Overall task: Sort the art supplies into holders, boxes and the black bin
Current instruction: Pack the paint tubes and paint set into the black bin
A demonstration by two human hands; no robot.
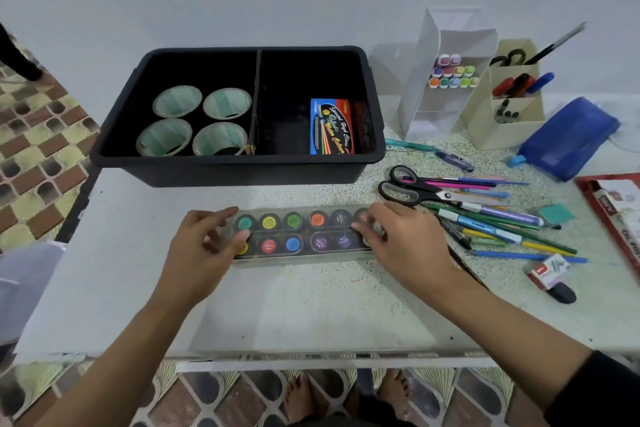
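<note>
A clear case of paint pots (301, 234) with coloured lids lies on the white table (311, 308) in front of the black bin (239, 166). My left hand (204, 246) grips its left end and my right hand (401, 239) grips its right end. The bin is split in two: several tape rolls (195, 121) fill the left half, and a box of water colours (332, 126) leans in the right half. Loose pens and pencils (502, 232) and black scissors (426, 189) lie to the right.
A white holder with markers (446, 76) and a beige holder with pens and scissors (509, 97) stand at the back right. A blue pencil case (568, 139), a red box (616, 215), an eraser (557, 213) and a small white-and-red box (549, 272) lie nearby.
</note>
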